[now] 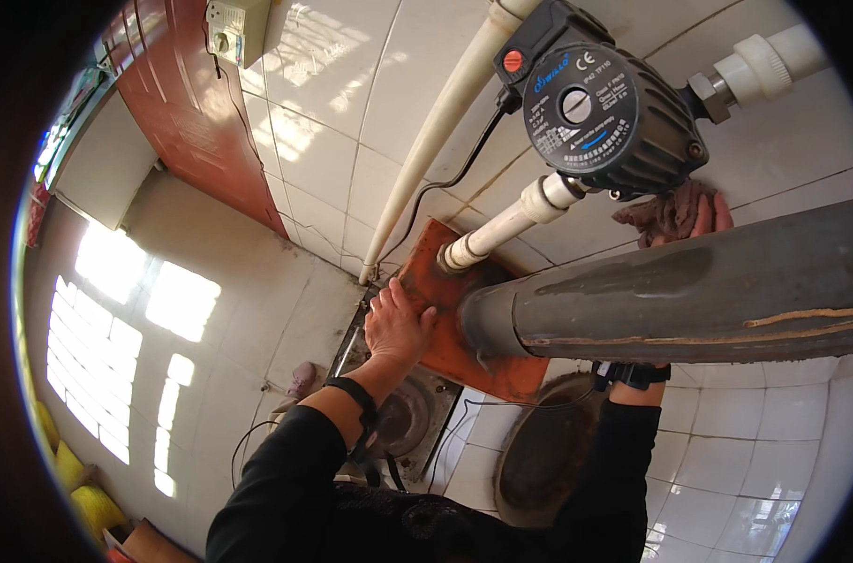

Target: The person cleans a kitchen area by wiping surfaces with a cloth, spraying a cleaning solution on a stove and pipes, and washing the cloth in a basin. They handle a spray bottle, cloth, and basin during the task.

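Note:
My left hand (396,324) rests with its fingers stretched out on an orange-red metal box (437,246). A thick grey stovepipe (633,291) rises from this box toward the right edge. Behind that pipe my right arm passes to the tiled wall, where my right hand (711,217) holds a crumpled brown cloth (665,216). Only some fingers of that hand show; the pipe covers the rest. Just above the cloth sits a black circulation pump (595,117), joined to the box by a white pipe (511,225).
Left of me lies a sunlit floor (229,319), with a red door (192,122) beyond. A white control box (237,33) hangs on the wall. Below the orange box are a dark stovetop (412,413) and an oval blackened basin (548,460). A black cable (459,174) runs down from the pump.

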Motion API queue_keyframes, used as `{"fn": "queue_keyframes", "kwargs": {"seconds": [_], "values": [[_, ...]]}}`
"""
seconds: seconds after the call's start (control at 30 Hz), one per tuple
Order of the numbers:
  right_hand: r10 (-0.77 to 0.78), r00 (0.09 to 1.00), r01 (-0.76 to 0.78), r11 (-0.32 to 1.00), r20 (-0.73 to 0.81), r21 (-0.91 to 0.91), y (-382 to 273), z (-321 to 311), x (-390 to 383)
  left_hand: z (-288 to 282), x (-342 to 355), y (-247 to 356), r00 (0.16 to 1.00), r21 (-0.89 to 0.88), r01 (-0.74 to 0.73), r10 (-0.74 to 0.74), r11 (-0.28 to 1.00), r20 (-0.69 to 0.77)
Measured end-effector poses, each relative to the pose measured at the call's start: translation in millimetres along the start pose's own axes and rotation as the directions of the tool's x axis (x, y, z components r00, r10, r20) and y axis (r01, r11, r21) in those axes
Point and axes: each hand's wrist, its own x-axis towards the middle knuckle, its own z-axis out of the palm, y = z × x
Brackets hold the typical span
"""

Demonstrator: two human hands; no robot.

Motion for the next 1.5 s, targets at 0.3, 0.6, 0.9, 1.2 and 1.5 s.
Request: {"fn": "queue_keyframes", "kwargs": {"seconds": [0.3,0.6,0.9,1.2,1.5], "values": [[-0.683,0.729,0.680,0.716,-0.041,0.157,-41,104,-74,-1,1,-1,1.000,0.006,-0.004,0.004,1.000,0.022],[-0.005,0.605,-0.335,0.905,0.797,0.261,-22,22,-116,0,0,-1,1.000,-0.015,-0.018,0.018,1.000,-0.005],[0.259,0.318,-0.381,-0.846,0.912,0.373,-71,-179,-132,6,2,-12,0.997,-0.117,-0.053,0.058,0.992,0.041],[0.472,0.595,0.257,-0.879,0.651,0.403,-221,-218,-55,-109,-17,-23,0.545,-0.869,0.092,0.706,0.486,0.453],[0.402,0.348,0.119,-0.915,0.847,0.386,-288,-256,-56,-168,-114,-10,0.443,-0.875,-0.127,0.816,0.467,0.372]]}}
